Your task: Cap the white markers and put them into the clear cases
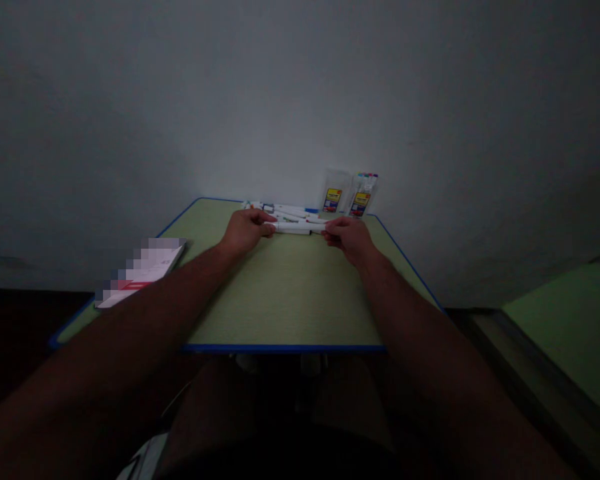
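Note:
My left hand [245, 230] and my right hand [349, 237] each pinch one end of a white marker pen [295, 227] held level just above the far part of a green table [280, 300]. Both hands are closed on it, the left on its left end and the right on its right end. Several more white markers [285, 212] lie in a loose row on the table just behind the held one, close to the wall.
Two clear plastic marker packs [336, 193] [363, 195] lean against the wall at the table's far right corner. A booklet [140, 272] lies on the left edge. The table has a blue rim. Another green surface [570, 333] stands to the right.

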Available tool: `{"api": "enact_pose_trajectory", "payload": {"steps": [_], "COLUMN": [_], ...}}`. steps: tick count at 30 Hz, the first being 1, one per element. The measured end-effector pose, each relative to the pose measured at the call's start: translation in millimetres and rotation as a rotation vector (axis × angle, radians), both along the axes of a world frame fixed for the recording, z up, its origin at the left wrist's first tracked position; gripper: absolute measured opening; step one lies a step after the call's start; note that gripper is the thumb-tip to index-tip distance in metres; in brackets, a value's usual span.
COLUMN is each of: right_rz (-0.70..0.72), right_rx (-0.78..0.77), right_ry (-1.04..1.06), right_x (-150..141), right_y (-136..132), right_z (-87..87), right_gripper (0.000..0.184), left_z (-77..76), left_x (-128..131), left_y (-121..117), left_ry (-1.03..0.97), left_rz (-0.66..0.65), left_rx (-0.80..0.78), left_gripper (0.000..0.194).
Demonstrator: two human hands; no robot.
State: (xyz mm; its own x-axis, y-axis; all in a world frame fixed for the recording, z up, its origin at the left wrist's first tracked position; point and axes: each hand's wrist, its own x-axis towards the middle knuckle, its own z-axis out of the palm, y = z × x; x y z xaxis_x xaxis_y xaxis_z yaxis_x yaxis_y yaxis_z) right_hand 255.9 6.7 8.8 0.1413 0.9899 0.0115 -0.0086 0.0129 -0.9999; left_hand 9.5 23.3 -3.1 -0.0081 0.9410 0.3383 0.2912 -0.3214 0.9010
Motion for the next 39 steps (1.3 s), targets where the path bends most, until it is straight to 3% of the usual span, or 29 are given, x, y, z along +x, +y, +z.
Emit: {"api": "enact_pose_trajectory", "payload": {"steps": [6,11,19,29,39], "right_rz": [0.023,0.025,0.048,0.074,0.103], "right_rx": [0.068,0.091,0.11,0.129,0.137], "right_ry": [-0.012,-0.023,0.038,0.008,-0.03], "right_x": [-2,1,0,0,0], "right_y": [2,8,9,12,11], "right_z": [-1.0,-5.0,-6.7,-10.9,-11.6], "right_gripper": [0.01,0.017,0.024,0.015,0.02], "left_z": [-3.2,-8.8,-11.6,-7.8,-8.0], "left_x": [-3,-4,-6,-4,-6], "left_y": [7,10,11,4,9], "left_ry": [0.024,-0.002,-0.007,-0.064,0.027], "left_rz": [0.036,0.016,-0.018,-0.042,-0.003], "left_rx": [0.066,0.045,-0.004,-0.018,-0.012], "left_gripper": [0.027,0.033,0.026,0.024,0.023]}}
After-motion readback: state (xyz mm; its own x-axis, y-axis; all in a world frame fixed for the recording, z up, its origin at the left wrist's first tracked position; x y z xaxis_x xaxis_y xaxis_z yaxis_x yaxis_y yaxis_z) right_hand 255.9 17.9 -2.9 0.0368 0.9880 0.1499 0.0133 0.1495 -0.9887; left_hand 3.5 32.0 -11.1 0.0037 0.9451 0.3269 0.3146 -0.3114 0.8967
